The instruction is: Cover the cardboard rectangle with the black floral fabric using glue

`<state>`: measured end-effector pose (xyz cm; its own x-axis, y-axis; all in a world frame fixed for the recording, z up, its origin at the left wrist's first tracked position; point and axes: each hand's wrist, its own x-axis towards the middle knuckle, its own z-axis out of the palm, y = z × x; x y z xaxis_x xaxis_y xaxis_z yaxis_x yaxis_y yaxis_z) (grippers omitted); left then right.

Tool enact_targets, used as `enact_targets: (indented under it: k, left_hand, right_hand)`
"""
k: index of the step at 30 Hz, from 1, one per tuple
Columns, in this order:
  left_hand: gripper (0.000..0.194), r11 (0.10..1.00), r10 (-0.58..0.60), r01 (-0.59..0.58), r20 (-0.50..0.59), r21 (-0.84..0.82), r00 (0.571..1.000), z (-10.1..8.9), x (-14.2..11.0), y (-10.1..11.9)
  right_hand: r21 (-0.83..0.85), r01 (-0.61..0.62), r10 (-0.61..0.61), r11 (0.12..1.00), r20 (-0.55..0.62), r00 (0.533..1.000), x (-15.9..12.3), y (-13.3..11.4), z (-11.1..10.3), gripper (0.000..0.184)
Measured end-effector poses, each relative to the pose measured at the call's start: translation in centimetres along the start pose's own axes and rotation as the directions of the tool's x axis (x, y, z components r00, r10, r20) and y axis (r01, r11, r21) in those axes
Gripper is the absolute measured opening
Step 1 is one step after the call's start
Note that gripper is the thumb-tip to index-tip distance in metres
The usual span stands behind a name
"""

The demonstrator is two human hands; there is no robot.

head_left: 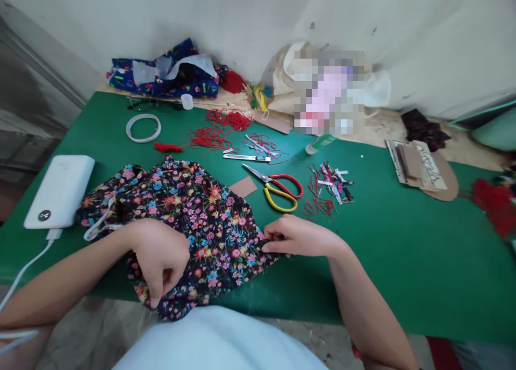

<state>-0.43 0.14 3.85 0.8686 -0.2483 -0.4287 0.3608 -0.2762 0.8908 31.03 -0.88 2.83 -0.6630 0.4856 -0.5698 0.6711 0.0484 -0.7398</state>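
Observation:
Black floral fabric [217,219] lies spread and partly rumpled over the near edge of the table. My left hand [163,260] is closed on the fabric's near left part, fingers curled under and partly hidden. At the fabric's right corner, my right hand [296,236] pinches the cloth between thumb and fingers. Just beyond that hand rest scissors [278,187] with one red and one yellow handle, blades slightly apart. A white strap or cord [99,222] loops out by my left forearm.
On the green table [387,262] lie a white power bank [60,190] with a cable, a tape roll [143,128], a utility knife [246,158], red threads [213,133] and scraps [332,182]. Cardboard pieces [421,165] sit right; blue patterned cloth [161,74] lies by the wall.

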Motion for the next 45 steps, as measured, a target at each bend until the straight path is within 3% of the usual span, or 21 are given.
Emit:
enact_targets:
  k: [3, 5, 6, 8, 10, 11, 12, 15, 17, 20, 22, 24, 26, 28, 32, 34, 36, 38, 41, 43, 45]
  left_hand:
    - [0.011, 0.998, 0.035, -0.036, -0.025, -0.048, 0.999, 0.4, 0.5, 0.7]
    - [0.004, 0.997, 0.071, -0.076, -0.249, -0.012, 0.966, 0.1, 0.8, 0.9]
    - [0.010, 0.997, 0.074, -0.061, -0.418, 0.043, 0.905, -0.2, 0.9, 0.8]
    - [0.023, 0.977, 0.042, 0.134, -0.758, 0.168, 0.651, -0.9, 1.2, -0.1]
    - [0.036, 0.857, 0.034, 0.466, -0.927, 0.219, 0.373, -1.6, 1.4, -1.7]
    - [0.040, 0.757, 0.031, 0.619, -0.958, 0.210, 0.286, -1.9, 1.5, -2.5]
    - [0.042, 0.676, 0.024, 0.709, -0.967, 0.203, 0.254, -2.2, 1.5, -3.4]
    - [0.029, 0.623, 0.036, 0.750, -0.966, 0.221, 0.255, -2.7, 1.2, -5.1]
    - [0.026, 0.642, 0.080, 0.716, -0.953, 0.274, 0.293, -2.8, 0.5, -5.2]
    - [0.032, 0.638, 0.081, 0.656, -0.883, 0.402, 0.462, -2.8, -0.7, -4.3]
    - [0.043, 0.619, -0.054, 0.653, -0.805, 0.437, 0.590, -2.9, -1.2, -3.4]
    - [0.048, 0.600, -0.200, 0.688, -0.756, 0.408, 0.623, -2.8, -1.3, -2.6]
    - [0.053, 0.580, -0.298, 0.739, -0.754, 0.343, 0.585, -2.8, -1.1, -2.0]
    - [0.060, 0.532, -0.386, 0.808, -0.778, 0.251, 0.496, -2.7, -0.8, -1.5]
    - [0.070, 0.317, -0.522, 0.948, -0.831, 0.019, 0.192, -2.7, -0.7, -1.0]
    - [0.073, 0.238, -0.514, 0.966, -0.857, -0.102, 0.036, -2.8, -0.8, -1.1]
    - [0.072, 0.208, -0.467, 0.959, -0.881, -0.192, -0.075, -2.9, -0.8, -1.5]
    - [0.063, 0.212, -0.403, 0.955, -0.908, -0.209, -0.110, -3.1, -0.8, -2.1]
    - [0.041, 0.255, -0.317, 0.953, -0.945, -0.165, -0.079, -3.3, -0.9, -2.9]
    - [0.035, 0.351, -0.216, 0.925, -0.974, -0.148, -0.074, -3.4, -1.0, -3.2]
    - [0.035, 0.514, -0.068, 0.846, -0.991, -0.137, -0.119, -3.5, -1.3, -3.3]
  right_hand:
    - [-0.114, 0.029, -0.023, 0.993, 0.052, 0.998, -0.1, 0.0, 0.1, 0.025]
    - [-0.112, 0.023, -0.017, 0.993, 0.051, 0.999, -0.1, -0.1, 0.1, 0.022]
    - [-0.102, 0.017, -0.013, 0.995, 0.040, 0.999, 0.0, -0.1, 0.2, 0.021]
    - [-0.089, 0.015, -0.016, 0.996, -0.015, 1.000, 0.2, -0.2, 0.3, 0.019]
    - [-0.082, 0.026, -0.035, 0.996, -0.101, 0.994, 0.6, -0.4, 0.6, 0.016]
    - [-0.080, 0.035, -0.046, 0.996, -0.137, 0.989, 0.9, -0.4, 0.7, 0.014]
    - [-0.081, 0.046, -0.058, 0.996, -0.163, 0.985, 1.1, -0.4, 0.8, 0.013]
    - [-0.097, 0.088, -0.103, 0.991, -0.173, 0.980, 1.7, -0.5, 1.2, 0.009]
    - [-0.112, 0.139, -0.156, 0.984, -0.153, 0.976, 1.8, -0.5, 1.4, 0.008]
    - [-0.066, 0.249, -0.254, 0.966, -0.068, 0.965, 1.8, -0.5, 1.7, 0.009]
    - [-0.016, 0.310, -0.309, 0.951, 0.011, 0.951, 1.8, -0.6, 1.9, 0.010]
    - [0.010, 0.345, -0.345, 0.938, 0.087, 0.935, 1.9, -0.7, 2.2, 0.019]
    - [0.013, 0.360, -0.357, 0.933, 0.157, 0.921, 2.0, -0.9, 2.6, 0.032]
    - [-0.003, 0.366, -0.357, 0.931, 0.213, 0.910, 2.1, -1.2, 3.1, 0.044]
    - [-0.067, 0.377, -0.345, 0.924, 0.286, 0.894, 2.2, -1.7, 3.8, 0.057]
    - [-0.095, 0.377, -0.335, 0.921, 0.299, 0.893, 2.1, -2.0, 4.0, 0.060]
    - [-0.113, 0.374, -0.327, 0.921, 0.300, 0.896, 2.1, -2.1, 4.1, 0.061]
    - [-0.121, 0.372, -0.323, 0.920, 0.300, 0.897, 2.1, -2.2, 4.1, 0.062]
    - [-0.124, 0.370, -0.320, 0.921, 0.305, 0.897, 2.1, -2.1, 4.1, 0.062]
    - [-0.116, 0.370, -0.319, 0.922, 0.313, 0.894, 2.1, -2.0, 4.0, 0.062]
    - [-0.101, 0.369, -0.320, 0.924, 0.326, 0.890, 2.1, -1.9, 3.9, 0.063]
